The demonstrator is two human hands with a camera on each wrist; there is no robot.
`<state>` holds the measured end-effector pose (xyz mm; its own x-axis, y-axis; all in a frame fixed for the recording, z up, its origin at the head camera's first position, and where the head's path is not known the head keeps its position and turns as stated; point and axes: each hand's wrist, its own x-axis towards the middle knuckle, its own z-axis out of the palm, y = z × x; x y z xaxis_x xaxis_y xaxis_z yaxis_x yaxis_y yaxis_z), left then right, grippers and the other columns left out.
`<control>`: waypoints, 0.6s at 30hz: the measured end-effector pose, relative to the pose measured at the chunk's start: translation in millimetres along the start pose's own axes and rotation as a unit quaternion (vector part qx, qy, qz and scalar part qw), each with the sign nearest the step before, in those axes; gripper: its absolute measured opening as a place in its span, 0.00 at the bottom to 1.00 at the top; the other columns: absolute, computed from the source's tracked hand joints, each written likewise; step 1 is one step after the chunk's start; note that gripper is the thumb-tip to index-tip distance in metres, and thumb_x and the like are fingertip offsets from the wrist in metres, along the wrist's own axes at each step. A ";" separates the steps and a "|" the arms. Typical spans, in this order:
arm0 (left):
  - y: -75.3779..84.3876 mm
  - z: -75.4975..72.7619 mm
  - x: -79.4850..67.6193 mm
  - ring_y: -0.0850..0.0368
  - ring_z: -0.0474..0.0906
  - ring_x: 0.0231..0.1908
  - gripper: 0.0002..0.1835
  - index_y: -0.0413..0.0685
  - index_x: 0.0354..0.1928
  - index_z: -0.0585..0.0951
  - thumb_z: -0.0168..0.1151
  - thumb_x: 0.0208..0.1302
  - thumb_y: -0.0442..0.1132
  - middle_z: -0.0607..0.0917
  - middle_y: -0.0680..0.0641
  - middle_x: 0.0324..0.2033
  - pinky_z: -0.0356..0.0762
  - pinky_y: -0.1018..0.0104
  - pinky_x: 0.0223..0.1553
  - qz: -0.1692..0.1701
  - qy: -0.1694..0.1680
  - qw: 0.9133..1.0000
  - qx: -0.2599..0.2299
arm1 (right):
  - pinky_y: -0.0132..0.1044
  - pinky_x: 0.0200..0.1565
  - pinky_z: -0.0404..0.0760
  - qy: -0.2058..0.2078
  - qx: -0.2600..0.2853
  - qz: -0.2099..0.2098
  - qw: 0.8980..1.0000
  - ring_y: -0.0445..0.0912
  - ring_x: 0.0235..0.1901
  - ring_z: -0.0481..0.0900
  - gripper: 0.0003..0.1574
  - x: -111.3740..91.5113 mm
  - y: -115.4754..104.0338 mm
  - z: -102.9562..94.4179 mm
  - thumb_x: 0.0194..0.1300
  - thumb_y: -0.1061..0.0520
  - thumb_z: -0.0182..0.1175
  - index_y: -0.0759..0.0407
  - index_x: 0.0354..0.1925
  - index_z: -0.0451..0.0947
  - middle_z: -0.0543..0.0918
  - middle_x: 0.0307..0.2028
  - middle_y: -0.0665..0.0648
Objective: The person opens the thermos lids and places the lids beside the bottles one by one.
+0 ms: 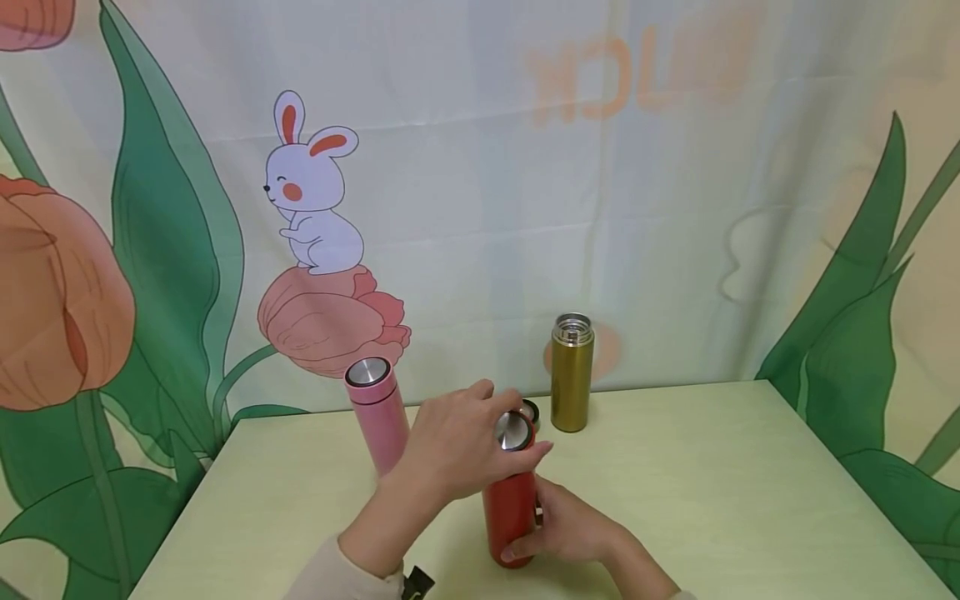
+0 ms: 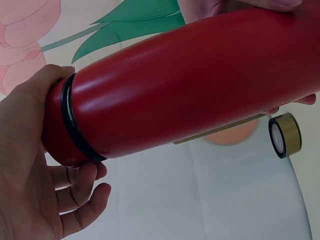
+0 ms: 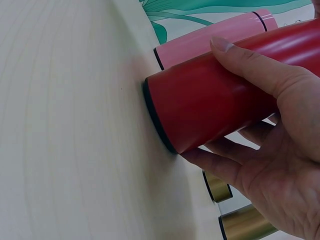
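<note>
A red thermos bottle [image 1: 510,521] with a silver-topped lid [image 1: 514,432] stands near the table's front, roughly upright. My left hand [image 1: 461,442] grips that lid from above, thumb and fingers spread round its sides. In the left wrist view a black ring with a thin silver line shows between the red lid [image 2: 56,130] and the body. Lower down, my right hand [image 1: 573,521] holds the body near its base. The right wrist view shows the thumb and fingers of that hand [image 3: 280,165] around the red bottle [image 3: 200,100], its black base at the tabletop.
A pink thermos bottle [image 1: 382,425], lid on, stands left behind my left wrist. Farther back stands a lidless gold bottle [image 1: 572,375]. A gold lid [image 2: 286,135] lies on the table behind the red bottle. A printed curtain [image 1: 465,208] hangs along the table's back edge.
</note>
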<state>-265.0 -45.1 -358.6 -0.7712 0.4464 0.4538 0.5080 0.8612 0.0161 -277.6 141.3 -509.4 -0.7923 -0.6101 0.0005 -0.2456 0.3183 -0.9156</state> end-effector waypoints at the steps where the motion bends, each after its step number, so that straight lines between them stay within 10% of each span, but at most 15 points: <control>1: 1.0 -0.1 -0.1 0.63 0.64 0.18 0.24 0.69 0.39 0.81 0.63 0.55 0.76 0.70 0.59 0.23 0.62 0.70 0.17 -0.004 0.001 1.000 0.004 | 0.39 0.60 0.77 0.000 0.001 0.001 1.000 0.44 0.57 0.79 0.41 0.2 0.1 0.0 0.59 0.50 0.78 0.39 0.65 0.68 0.83 0.55 0.42; 18: 5.0 -2.6 -2.0 0.61 0.68 0.20 0.24 0.68 0.42 0.82 0.62 0.58 0.74 0.71 0.58 0.25 0.64 0.68 0.18 -0.038 0.013 0.999 0.009 | 0.43 0.62 0.77 -0.001 0.015 0.009 1.000 0.45 0.58 0.79 0.41 1.9 0.3 0.6 0.60 0.51 0.77 0.39 0.66 0.68 0.82 0.56 0.43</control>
<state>-259.9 -42.3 -357.1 -0.7969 0.3735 0.4748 0.4417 0.8965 0.0360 -278.9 139.8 -510.0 -0.7951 -0.6063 -0.0166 -0.2153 0.3078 -0.9268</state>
